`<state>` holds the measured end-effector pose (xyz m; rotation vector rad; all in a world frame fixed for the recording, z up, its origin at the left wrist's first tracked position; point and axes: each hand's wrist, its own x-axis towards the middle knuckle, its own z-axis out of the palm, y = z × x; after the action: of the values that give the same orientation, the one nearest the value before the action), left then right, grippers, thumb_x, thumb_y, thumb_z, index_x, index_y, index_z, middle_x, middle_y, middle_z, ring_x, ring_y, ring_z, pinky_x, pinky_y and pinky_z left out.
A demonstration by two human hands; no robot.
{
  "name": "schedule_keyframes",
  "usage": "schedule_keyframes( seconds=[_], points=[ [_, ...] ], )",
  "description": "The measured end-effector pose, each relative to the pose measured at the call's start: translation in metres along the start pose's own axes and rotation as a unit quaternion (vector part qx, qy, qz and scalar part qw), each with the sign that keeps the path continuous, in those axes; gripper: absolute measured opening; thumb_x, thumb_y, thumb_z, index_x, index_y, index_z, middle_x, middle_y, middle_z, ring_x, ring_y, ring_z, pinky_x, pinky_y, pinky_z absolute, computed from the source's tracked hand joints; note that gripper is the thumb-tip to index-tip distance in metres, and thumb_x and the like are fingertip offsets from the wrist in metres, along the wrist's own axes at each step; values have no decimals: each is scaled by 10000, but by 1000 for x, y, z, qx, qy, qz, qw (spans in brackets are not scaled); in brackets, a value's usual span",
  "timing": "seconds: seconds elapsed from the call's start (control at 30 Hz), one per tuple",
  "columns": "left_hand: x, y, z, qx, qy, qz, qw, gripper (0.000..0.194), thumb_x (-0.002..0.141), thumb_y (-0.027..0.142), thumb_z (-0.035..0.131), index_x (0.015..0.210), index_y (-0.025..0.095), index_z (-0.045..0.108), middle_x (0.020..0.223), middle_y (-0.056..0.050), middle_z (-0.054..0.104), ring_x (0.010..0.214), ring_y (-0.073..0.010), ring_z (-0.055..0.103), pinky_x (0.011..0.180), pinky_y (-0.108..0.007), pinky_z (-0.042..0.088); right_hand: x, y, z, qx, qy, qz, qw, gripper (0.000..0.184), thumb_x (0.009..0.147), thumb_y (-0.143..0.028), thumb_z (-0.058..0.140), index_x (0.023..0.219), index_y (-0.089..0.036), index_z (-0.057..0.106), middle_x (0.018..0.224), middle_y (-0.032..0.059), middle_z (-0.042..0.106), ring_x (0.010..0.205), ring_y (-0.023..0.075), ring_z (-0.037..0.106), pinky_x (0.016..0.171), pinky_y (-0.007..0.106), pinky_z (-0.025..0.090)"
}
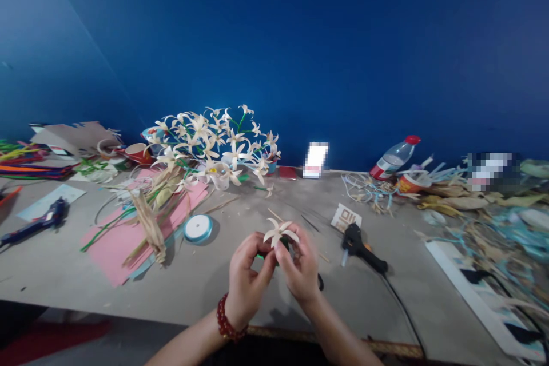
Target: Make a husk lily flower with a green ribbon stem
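- While both hands meet above the surface's [223,291] near edge, the left hand [246,277] and right hand [300,269] share a pale paper flower [279,231]; each grip is narrow, pinched on its green stem.
- Black glue gun [362,249] lies just right of the hands.
- Ribbon spool [198,227] and pink sheet [124,240] lie to the left.
- Flower bunch [214,146] sits near the far edge.
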<state>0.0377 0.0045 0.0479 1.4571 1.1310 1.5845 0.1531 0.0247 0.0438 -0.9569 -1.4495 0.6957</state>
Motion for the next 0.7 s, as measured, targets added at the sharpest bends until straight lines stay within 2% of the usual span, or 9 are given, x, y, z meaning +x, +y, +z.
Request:
schedule_keyframes(
  seconds=[0.1,0.27,0.47,0.57,0.7],
  points=[
    [-1,-3,-1,-9,3,-14,1000,85,807,209,680,727,184,670,754,-45,649,717,-177,582,699,-258,469,-1,1,-1,6,-6,3,1000,95,851,-182,570,931,-228,592,850,15,617,755,178,607,724,287,497],
    [-5,-14,-3,-53,-15,-78,995,111,842,276,659,801,173,671,888,-77,654,800,-198,595,762,-297,484,-1,2,-5,19,-37,19,999,51,870,-220,575,896,-227,619,892,32,613,827,196,617,770,304,500],
    [-7,-17,-2,-77,-30,-90,993,130,842,287,664,786,169,663,838,-57,621,783,-185,574,753,-289,486,2,2,-4,52,-42,65,996,117,890,-276,556,800,-213,596,820,19,579,791,188,590,737,304,494],
    [-5,-14,-1,-97,-16,-98,990,143,829,291,683,762,169,651,848,-53,629,797,-181,576,763,-278,483,1,3,-2,72,-36,82,993,65,868,-284,598,894,-223,597,844,19,608,787,187,606,731,305,512],
    [0,-12,-2,-190,-10,-144,971,147,828,288,693,774,170,624,826,-31,618,772,-149,563,734,-247,483,-6,9,-4,85,-9,62,994,258,843,-254,651,1090,-251,574,1032,52,619,946,211,618,848,351,514]
  ],
)
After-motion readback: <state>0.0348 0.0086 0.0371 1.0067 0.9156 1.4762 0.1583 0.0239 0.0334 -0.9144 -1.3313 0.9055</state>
